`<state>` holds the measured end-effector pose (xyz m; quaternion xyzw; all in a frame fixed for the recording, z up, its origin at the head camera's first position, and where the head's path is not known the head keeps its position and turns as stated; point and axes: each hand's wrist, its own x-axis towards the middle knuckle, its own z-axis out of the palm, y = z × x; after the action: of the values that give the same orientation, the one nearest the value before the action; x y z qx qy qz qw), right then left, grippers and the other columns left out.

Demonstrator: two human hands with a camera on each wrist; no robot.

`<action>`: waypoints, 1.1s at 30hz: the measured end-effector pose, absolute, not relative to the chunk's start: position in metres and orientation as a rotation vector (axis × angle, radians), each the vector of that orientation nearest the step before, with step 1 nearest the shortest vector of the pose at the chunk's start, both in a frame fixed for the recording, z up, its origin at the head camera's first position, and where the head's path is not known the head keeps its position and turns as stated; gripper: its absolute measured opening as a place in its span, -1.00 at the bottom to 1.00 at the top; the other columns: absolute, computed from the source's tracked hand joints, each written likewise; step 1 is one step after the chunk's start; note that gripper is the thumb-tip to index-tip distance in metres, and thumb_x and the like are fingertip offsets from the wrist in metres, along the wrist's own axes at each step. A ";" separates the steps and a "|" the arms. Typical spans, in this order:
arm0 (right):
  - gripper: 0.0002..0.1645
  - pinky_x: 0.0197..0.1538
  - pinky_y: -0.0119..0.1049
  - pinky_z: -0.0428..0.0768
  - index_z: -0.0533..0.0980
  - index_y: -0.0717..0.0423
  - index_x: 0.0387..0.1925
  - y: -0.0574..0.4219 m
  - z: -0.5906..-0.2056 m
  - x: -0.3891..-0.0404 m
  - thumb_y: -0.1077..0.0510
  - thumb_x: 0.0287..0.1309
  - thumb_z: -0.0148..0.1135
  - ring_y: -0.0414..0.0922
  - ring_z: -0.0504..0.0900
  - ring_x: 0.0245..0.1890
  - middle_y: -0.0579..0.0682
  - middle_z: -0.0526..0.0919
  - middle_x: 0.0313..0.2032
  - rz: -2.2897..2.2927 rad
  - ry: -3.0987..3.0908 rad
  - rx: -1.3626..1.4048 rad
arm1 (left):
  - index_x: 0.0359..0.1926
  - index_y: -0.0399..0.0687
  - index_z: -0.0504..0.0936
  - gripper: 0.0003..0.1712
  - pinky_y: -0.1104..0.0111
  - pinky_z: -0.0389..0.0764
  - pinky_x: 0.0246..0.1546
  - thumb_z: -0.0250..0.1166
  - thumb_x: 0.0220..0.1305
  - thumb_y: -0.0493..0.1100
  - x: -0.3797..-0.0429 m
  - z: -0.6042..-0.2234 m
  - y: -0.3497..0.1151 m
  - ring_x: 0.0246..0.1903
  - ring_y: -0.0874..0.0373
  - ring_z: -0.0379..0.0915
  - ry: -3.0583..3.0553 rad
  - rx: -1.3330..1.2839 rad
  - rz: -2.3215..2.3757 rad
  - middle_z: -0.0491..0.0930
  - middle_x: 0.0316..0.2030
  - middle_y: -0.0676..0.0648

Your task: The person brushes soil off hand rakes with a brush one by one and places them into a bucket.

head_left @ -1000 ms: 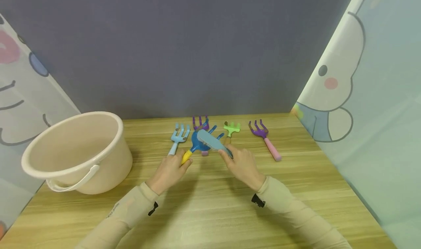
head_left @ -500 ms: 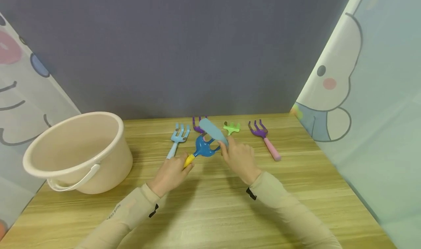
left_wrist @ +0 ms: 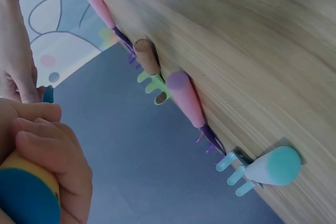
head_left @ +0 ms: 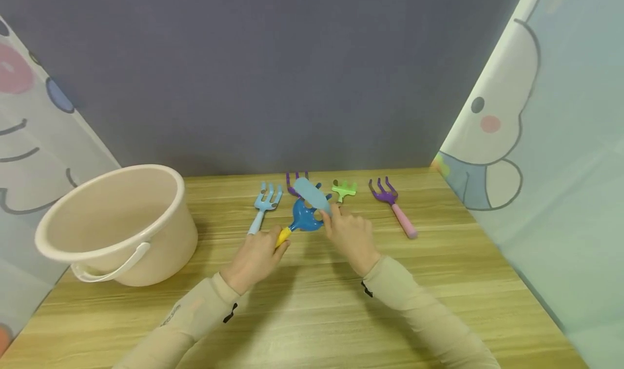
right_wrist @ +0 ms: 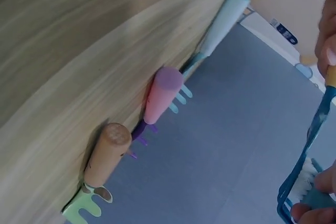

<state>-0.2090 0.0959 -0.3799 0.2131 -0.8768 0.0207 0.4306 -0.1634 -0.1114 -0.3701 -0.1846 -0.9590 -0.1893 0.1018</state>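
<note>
My left hand (head_left: 255, 260) grips the yellow handle of a blue hand rake (head_left: 306, 215), held up over the table with its tines pointing away from me. In my right hand (head_left: 352, 239) is a light-blue scrubbing brush (head_left: 313, 194), which overlaps the rake's tines in the head view. White bristles (right_wrist: 303, 182) face the blue rake in the right wrist view, close against its tines. Brown patches show on the rake's head near the brush. The left wrist view shows fingers (left_wrist: 58, 150) curled round the handle, its blue end toward the camera.
Behind my hands lie a light-blue rake (head_left: 265, 201), a purple rake with a pink handle (left_wrist: 184, 98), a green rake (head_left: 344, 189) with a wooden handle, and another purple rake (head_left: 387, 196). Several have brown spots. A cream bucket (head_left: 161, 250) stands left; a grey panel (head_left: 312, 87) rises behind.
The brush has moved up off the rake's head, then slightly left over its tines. The blue rake has shifted a little right and toward me. Both hands have kept their hold.
</note>
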 end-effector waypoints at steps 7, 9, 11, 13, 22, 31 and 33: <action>-0.68 -0.84 -0.49 -0.05 0.41 0.13 -0.54 0.091 -0.380 -0.206 -0.02 0.15 0.14 -0.31 0.01 -0.89 -0.14 0.19 -0.86 0.081 -2.205 0.567 | -0.33 -0.20 0.45 -0.81 0.57 0.13 -0.87 0.21 0.22 -0.15 -0.161 -0.372 -0.112 -0.82 0.31 0.14 -2.782 -0.559 -0.450 0.30 -0.73 0.07; -0.66 -0.84 -0.48 -0.06 0.40 0.12 -0.56 0.089 -0.379 -0.205 -0.02 0.16 0.14 -0.31 0.01 -0.89 -0.15 0.17 -0.85 0.093 -2.213 0.574 | -0.30 -0.22 0.47 -0.81 0.57 0.13 -0.87 0.22 0.21 -0.16 -0.161 -0.373 -0.112 -0.82 0.32 0.14 -2.760 -0.563 -0.430 0.32 -0.73 0.06; -0.65 -0.84 -0.49 -0.06 0.40 0.11 -0.57 0.087 -0.378 -0.204 -0.03 0.18 0.11 -0.31 0.01 -0.89 -0.15 0.17 -0.85 0.090 -2.222 0.592 | -0.27 -0.23 0.48 -0.80 0.57 0.13 -0.87 0.23 0.20 -0.16 -0.161 -0.372 -0.113 -0.82 0.33 0.14 -2.741 -0.562 -0.416 0.35 -0.73 0.06; -0.64 -0.84 -0.50 -0.06 0.39 0.11 -0.57 0.086 -0.377 -0.202 -0.04 0.21 0.08 -0.31 0.02 -0.90 -0.15 0.18 -0.86 0.089 -2.231 0.617 | -0.26 -0.23 0.48 -0.79 0.57 0.13 -0.87 0.23 0.19 -0.16 -0.161 -0.372 -0.113 -0.82 0.33 0.13 -2.729 -0.559 -0.405 0.37 -0.74 0.05; -0.57 -0.82 -0.53 -0.09 0.39 0.09 -0.57 0.084 -0.378 -0.197 -0.08 0.31 -0.08 -0.33 0.01 -0.90 -0.20 0.13 -0.88 0.149 -2.289 0.671 | -0.32 -0.20 0.46 -0.80 0.58 0.16 -0.86 0.23 0.20 -0.14 -0.160 -0.372 -0.114 -0.81 0.32 0.15 -2.760 -0.551 -0.427 0.36 -0.72 0.05; -0.69 -0.82 -0.49 -0.05 0.44 0.17 -0.46 0.091 -0.372 -0.201 -0.01 0.16 0.14 -0.31 0.02 -0.88 -0.19 0.11 -0.84 0.197 -2.254 0.557 | -0.35 -0.17 0.45 -0.81 0.54 0.19 -0.82 0.22 0.21 -0.13 -0.160 -0.371 -0.114 -0.78 0.29 0.17 -2.811 -0.523 -0.465 0.34 -0.69 0.05; -0.68 -0.83 -0.49 -0.03 0.46 0.19 -0.42 0.093 -0.372 -0.203 -0.01 0.17 0.14 -0.30 0.03 -0.88 -0.18 0.11 -0.85 0.180 -2.251 0.536 | -0.36 -0.16 0.45 -0.81 0.54 0.19 -0.82 0.22 0.21 -0.13 -0.159 -0.371 -0.114 -0.77 0.29 0.17 -2.809 -0.522 -0.458 0.34 -0.70 0.05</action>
<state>-0.2028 0.0930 -0.3723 0.2118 -0.8894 0.0709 0.3988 -0.1594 -0.1144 -0.3710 -0.1790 -0.9633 -0.1572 0.1235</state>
